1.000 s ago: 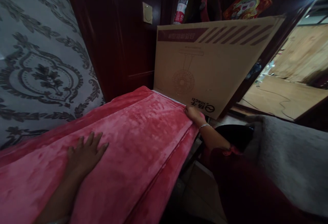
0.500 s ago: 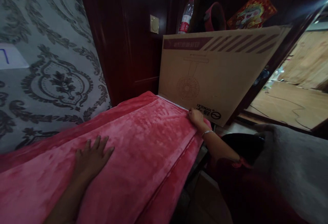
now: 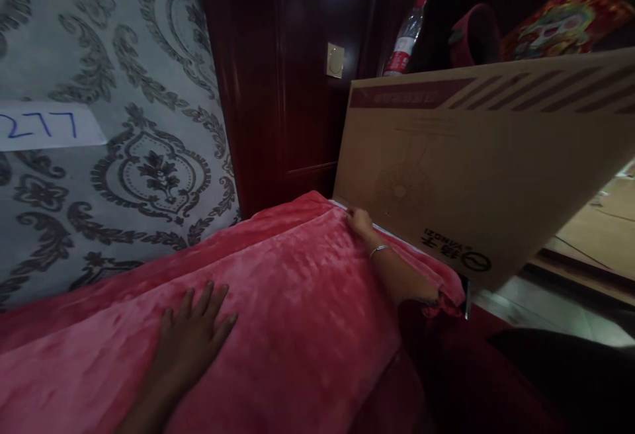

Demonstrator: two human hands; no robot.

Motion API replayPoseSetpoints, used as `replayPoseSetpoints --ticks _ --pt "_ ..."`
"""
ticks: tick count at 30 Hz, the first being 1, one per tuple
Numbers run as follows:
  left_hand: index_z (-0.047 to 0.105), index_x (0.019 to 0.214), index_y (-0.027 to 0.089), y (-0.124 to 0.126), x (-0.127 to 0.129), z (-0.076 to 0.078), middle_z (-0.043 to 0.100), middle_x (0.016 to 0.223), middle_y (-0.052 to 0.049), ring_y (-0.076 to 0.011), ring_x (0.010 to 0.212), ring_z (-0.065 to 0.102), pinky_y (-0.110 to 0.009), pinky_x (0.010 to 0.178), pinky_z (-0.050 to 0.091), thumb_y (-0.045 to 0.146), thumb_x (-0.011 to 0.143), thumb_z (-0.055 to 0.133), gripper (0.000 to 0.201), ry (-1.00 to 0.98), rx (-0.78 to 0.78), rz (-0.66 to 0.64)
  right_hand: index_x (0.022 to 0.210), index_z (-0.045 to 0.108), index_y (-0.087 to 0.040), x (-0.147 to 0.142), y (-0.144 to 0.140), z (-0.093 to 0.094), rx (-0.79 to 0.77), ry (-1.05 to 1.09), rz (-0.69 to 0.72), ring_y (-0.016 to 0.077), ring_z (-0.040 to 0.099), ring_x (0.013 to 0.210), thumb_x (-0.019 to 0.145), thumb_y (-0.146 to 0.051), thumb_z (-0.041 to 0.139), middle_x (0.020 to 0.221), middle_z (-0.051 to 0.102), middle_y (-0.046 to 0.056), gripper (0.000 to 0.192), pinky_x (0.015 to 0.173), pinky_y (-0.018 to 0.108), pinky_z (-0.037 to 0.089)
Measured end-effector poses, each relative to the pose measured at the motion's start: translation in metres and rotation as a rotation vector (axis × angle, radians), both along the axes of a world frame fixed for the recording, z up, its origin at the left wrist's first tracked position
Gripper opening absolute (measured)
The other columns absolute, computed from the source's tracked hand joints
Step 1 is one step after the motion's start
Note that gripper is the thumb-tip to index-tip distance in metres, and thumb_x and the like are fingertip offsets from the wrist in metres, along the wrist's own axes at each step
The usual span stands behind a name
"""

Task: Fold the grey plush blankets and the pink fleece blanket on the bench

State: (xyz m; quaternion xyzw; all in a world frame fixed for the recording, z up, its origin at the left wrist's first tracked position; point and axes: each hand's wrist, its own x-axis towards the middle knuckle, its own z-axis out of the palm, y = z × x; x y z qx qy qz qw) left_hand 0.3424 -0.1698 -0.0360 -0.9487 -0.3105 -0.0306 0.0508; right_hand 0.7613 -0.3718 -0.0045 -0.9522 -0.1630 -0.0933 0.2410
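The left hand (image 3: 193, 331) lies flat, fingers spread and grip released, palm down on a pink plush blanket (image 3: 297, 315) that covers the whole surface in front of the person. The right hand (image 3: 358, 220) reaches to the blanket's far edge with a silver bracelet (image 3: 380, 249) on the wrist; its fingertips press at the edge, but whether they pinch the cloth cannot be told. The blanket is smooth and velvety, with a fold line running along its length, and its right side drops off into shadow. Just beyond the far edge leans a big cardboard box (image 3: 476, 169) printed with a fan drawing, touching or nearly touching the blanket. Left of it stands dark wood panelling (image 3: 278, 90) with a wall switch (image 3: 335, 60), then grey patterned wallpaper (image 3: 124, 123) bearing a paper label (image 3: 47, 126). A plastic bottle (image 3: 407, 37) shows behind the box. At far right, a lit floor (image 3: 590, 235).
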Motion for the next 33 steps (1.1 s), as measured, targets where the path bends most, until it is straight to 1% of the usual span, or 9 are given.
replayPoseSetpoints --ticks 5,9,13,16,21,24,27,30,33 --pt "0.043 0.152 0.028 0.005 0.0 -0.008 0.031 0.163 -0.006 -0.0396 0.151 0.023 -0.064 0.116 0.021 0.05 0.092 0.042 0.064 -0.038 -0.016 -0.004 0.111 0.075 -0.016 0.025 0.019 -0.011 0.037 0.066 -0.041 0.0251 0.068 0.102 0.093 -0.03 0.062 0.11 0.073 0.015 0.027 0.08 0.027 0.049" --pt "0.045 0.151 0.029 0.009 -0.001 -0.014 0.031 0.163 -0.006 -0.0398 0.151 0.022 -0.064 0.116 0.02 0.053 0.091 0.042 0.065 -0.061 -0.023 -0.01 0.101 0.077 -0.015 0.043 0.028 -0.015 0.054 0.092 -0.03 0.0228 0.07 0.089 0.09 -0.031 0.065 0.099 0.075 0.013 0.023 0.074 0.025 0.048" --pt "0.044 0.151 0.028 0.01 -0.002 -0.017 0.032 0.163 -0.005 -0.0388 0.151 0.021 -0.064 0.116 0.02 0.053 0.09 0.043 0.066 -0.063 -0.013 -0.013 0.11 0.075 -0.015 0.057 0.037 -0.012 0.091 0.021 -0.023 0.0189 0.068 0.094 0.097 -0.027 0.053 0.107 0.074 0.011 0.028 0.076 0.022 0.047" --pt "0.043 0.152 0.029 0.01 -0.004 -0.018 0.031 0.163 -0.003 -0.0375 0.152 0.021 -0.062 0.117 0.02 0.054 0.09 0.041 0.066 -0.049 -0.006 -0.011 0.113 0.073 -0.012 0.06 0.04 -0.018 0.095 -0.007 -0.041 0.0206 0.067 0.097 0.099 -0.025 0.047 0.111 0.072 0.015 0.033 0.077 0.023 0.047" --pt "0.043 0.152 0.029 0.01 -0.004 -0.02 0.03 0.163 -0.003 -0.0372 0.152 0.021 -0.062 0.117 0.018 0.057 0.091 0.038 0.067 -0.048 -0.005 -0.011 0.109 0.074 -0.011 0.051 0.038 -0.04 0.047 0.013 -0.031 0.0244 0.068 0.096 0.098 -0.027 0.049 0.106 0.073 0.017 0.032 0.077 0.026 0.048" --pt "0.043 0.152 0.029 0.011 -0.004 -0.021 0.03 0.163 -0.003 -0.0378 0.151 0.022 -0.062 0.116 0.02 0.055 0.091 0.038 0.067 -0.05 0.008 -0.011 0.114 0.072 -0.011 0.045 0.038 -0.036 0.011 -0.002 -0.014 0.0256 0.067 0.1 0.099 -0.026 0.045 0.11 0.072 0.018 0.034 0.082 0.029 0.049" --pt "0.044 0.151 0.028 0.012 -0.003 -0.021 0.032 0.163 -0.004 -0.0386 0.151 0.023 -0.063 0.116 0.019 0.054 0.091 0.038 0.066 -0.061 0.028 -0.019 0.132 0.063 -0.013 0.033 0.041 -0.023 -0.018 -0.065 0.025 0.0277 0.06 0.117 0.1 -0.027 0.044 0.128 0.064 0.019 0.039 0.097 0.035 0.046" --pt "0.045 0.151 0.027 0.011 -0.002 -0.018 0.032 0.163 -0.006 -0.0393 0.151 0.023 -0.064 0.116 0.019 0.053 0.091 0.039 0.066 -0.063 0.02 -0.027 0.151 0.043 -0.024 0.013 0.045 -0.017 -0.098 -0.12 0.154 0.03 0.038 0.141 0.103 -0.041 0.043 0.154 0.043 0.014 0.051 0.114 0.049 0.031" --pt "0.044 0.152 0.026 0.009 0.0 -0.014 0.031 0.163 -0.006 -0.0391 0.151 0.023 -0.064 0.115 0.021 0.05 0.091 0.039 0.066 -0.04 0.014 -0.016 0.154 0.037 -0.028 -0.004 0.048 -0.02 -0.244 -0.014 0.292 0.0313 0.024 0.149 0.103 -0.05 0.04 0.162 0.03 0.01 0.056 0.117 0.058 0.022"
